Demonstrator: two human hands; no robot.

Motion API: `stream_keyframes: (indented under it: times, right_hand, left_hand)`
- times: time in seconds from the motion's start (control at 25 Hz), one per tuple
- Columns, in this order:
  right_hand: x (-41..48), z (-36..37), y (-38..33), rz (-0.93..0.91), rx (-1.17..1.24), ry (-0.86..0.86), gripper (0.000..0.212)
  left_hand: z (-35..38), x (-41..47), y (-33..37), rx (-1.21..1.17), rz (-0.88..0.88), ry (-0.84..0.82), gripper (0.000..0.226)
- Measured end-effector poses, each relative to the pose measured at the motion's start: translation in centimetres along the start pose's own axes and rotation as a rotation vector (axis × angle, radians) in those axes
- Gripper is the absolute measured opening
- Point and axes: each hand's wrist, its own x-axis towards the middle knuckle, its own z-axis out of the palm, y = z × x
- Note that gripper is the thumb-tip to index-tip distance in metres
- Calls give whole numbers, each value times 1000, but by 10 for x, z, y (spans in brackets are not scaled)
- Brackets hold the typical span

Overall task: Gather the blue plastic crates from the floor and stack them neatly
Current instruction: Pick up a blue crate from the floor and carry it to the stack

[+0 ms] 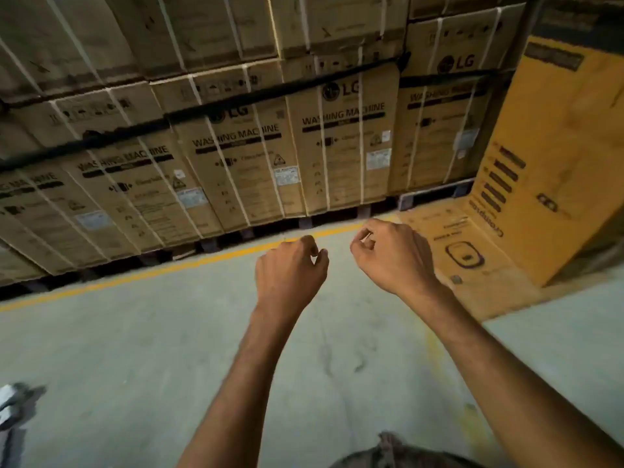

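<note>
No blue crate shows in the head view. Both of my forearms reach forward over the grey concrete floor (pixel 135 359). My left hand (pixel 290 270) is at the centre, back of the hand up, fingers loosely curled, holding nothing. Close to its right, my right hand (pixel 395 255) is a little farther out, its fingers also loosely curled and empty. The two hands do not touch.
A long wall of stacked brown washing-machine cartons (pixel 236 157) on pallets runs across the far side, behind a yellow floor line (pixel 169 266). Yellow-orange cartons (pixel 547 184) stand and lie at the right. A shoe (pixel 10 403) shows at the left edge.
</note>
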Motion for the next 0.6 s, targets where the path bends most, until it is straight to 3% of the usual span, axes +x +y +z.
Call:
stream_keyframes:
  times: [0.2, 0.4, 0.6]
  right_hand:
    - [-107, 19, 19, 237, 112, 136, 24]
    - [-212, 13, 24, 358, 79, 224, 15]
    - [-335, -10, 20, 541, 114, 451, 9]
  left_hand:
    - [19, -74, 2, -242, 82, -80, 32]
    - [33, -140, 15, -353, 359, -108, 20]
    - [25, -233, 47, -504, 602, -231, 19]
